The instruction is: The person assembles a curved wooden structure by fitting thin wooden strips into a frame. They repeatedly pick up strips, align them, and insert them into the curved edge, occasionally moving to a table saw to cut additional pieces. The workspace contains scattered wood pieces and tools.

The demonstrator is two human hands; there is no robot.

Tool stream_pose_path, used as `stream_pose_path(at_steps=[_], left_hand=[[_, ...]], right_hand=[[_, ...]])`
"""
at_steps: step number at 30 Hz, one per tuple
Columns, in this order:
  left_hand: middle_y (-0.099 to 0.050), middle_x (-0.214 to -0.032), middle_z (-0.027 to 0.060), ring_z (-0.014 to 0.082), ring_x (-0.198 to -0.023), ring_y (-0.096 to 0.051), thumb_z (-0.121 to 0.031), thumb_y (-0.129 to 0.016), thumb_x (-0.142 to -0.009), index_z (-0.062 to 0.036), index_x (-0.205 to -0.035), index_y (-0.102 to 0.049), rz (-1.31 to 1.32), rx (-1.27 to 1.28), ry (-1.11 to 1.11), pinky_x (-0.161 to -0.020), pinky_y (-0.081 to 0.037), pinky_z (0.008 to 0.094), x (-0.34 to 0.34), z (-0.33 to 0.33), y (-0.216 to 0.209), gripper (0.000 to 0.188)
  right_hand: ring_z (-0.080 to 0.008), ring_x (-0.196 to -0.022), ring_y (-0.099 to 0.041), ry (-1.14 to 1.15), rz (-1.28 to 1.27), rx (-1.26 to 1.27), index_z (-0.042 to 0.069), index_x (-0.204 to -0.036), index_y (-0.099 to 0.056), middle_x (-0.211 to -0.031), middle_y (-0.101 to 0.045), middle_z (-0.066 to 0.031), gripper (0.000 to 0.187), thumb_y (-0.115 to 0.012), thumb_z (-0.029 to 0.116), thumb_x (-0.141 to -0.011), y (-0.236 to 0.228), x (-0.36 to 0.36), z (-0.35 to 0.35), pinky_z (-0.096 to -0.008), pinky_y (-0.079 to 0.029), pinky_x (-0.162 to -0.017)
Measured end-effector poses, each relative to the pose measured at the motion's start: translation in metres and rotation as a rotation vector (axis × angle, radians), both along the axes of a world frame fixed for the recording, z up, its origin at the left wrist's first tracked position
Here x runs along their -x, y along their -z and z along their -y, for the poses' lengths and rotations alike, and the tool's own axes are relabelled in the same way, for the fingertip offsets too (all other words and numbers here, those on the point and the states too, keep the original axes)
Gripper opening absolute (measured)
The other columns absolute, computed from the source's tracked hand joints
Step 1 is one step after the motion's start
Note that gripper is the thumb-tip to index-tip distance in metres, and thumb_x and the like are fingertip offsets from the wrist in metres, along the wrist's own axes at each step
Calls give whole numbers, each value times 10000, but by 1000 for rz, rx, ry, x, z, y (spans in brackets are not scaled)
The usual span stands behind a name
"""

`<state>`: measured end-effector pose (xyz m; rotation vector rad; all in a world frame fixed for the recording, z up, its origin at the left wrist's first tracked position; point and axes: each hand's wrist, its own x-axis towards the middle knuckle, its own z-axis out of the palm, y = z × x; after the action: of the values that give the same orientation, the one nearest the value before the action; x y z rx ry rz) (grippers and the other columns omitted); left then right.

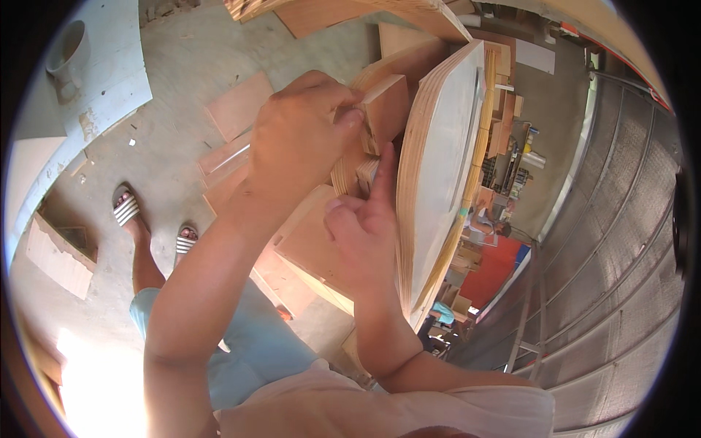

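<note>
My left hand [303, 135] is closed at the edge of a small plywood block [388, 106], with thumb and fingertips pinched together there. Just below and to the right, my right hand [365, 230] has its index finger stretched into the gap beside that block, while its other fingers are bent and appear to hold nothing. To the right of both hands stands a curved plywood panel [416, 153] with layered edges and a pale whitish face. Beneath my hands a flat plywood board [314, 237] sticks out. The exact contact of my fingertips is partly hidden.
Loose plywood pieces [239, 104] lie on the concrete floor left of the work. A large pale blue curved panel [120, 73] stands at the far left. More plywood [321, 14] juts in at the top. In the right background another person [483, 219] is among stacked wood.
</note>
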<state>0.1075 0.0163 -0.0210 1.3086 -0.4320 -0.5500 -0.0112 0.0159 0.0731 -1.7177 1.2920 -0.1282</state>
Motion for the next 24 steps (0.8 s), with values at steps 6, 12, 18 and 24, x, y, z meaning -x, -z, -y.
stream_pose_path(at_steps=[6, 12, 18, 24], left_hand=[[-723, -980, 78, 235, -843, -720, -137, -718, -851, -40, -996, -772, -22, -10, -5, -744, -558, 345, 2, 0, -5, 183], [-730, -985, 80, 240, -855, -709, -158, -717, -875, -61, -998, -786, -39, -67, 64, -757, -546, 345, -11, -2, -8, 171], [-706, -968, 34, 100, -850, -628, -102, -719, -905, -43, -1090, -780, -79, -126, 179, -772, -502, 256, -22, -2, -13, 204], [-725, -963, 66, 199, -863, -683, -115, -735, -880, -66, -1022, -788, -39, -95, 168, -777, -533, 318, -25, 1, -10, 159]], right_hand=[[-54, -648, -481, -21, -12, 12, 80, -1655, 16, -690, -539, 18, 939, -511, -13, -884, 1, 8, 4, -203, -431, -643], [-61, -627, -467, -12, 21, -40, -9, -1601, -102, -653, -546, -6, 836, -563, 25, -904, 1, 11, 5, -227, -429, -623], [-57, -648, -472, -38, -52, -34, -1, -1617, -93, -674, -557, -7, 849, -516, -18, -881, -2, 15, 5, -214, -431, -651], [-65, -586, -468, -22, -11, -19, -66, -1541, -271, -648, -544, -24, 723, -611, 59, -915, -1, 15, 3, -248, -433, -595]])
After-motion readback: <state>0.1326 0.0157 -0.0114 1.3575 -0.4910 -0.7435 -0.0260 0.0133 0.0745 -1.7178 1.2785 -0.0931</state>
